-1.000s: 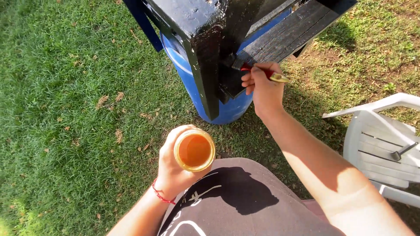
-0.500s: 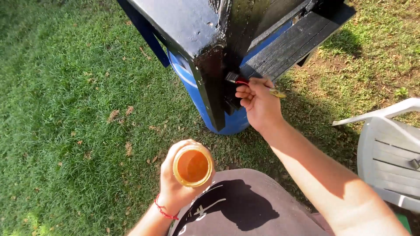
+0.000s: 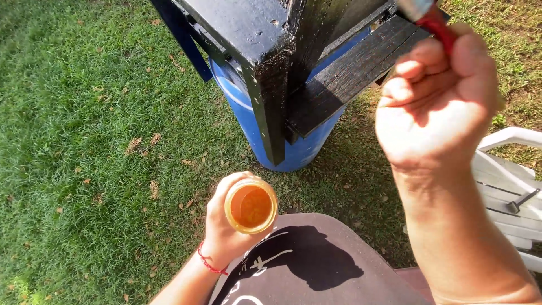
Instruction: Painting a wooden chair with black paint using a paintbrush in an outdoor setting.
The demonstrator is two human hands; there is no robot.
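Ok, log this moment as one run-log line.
left hand: holds open jar | right hand: grips red-handled brush, raised | black wooden piece on blue barrel

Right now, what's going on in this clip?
A person stands on grass over a black-painted wooden piece resting on a blue barrel. The left hand holds an open jar of amber liquid. The right hand is raised, gripping a red-handled brush. A white plastic chair sits at the right.

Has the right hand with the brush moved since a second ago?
Yes. The right hand has lifted the brush up and toward the camera, off the front of the black table over the blue barrel.
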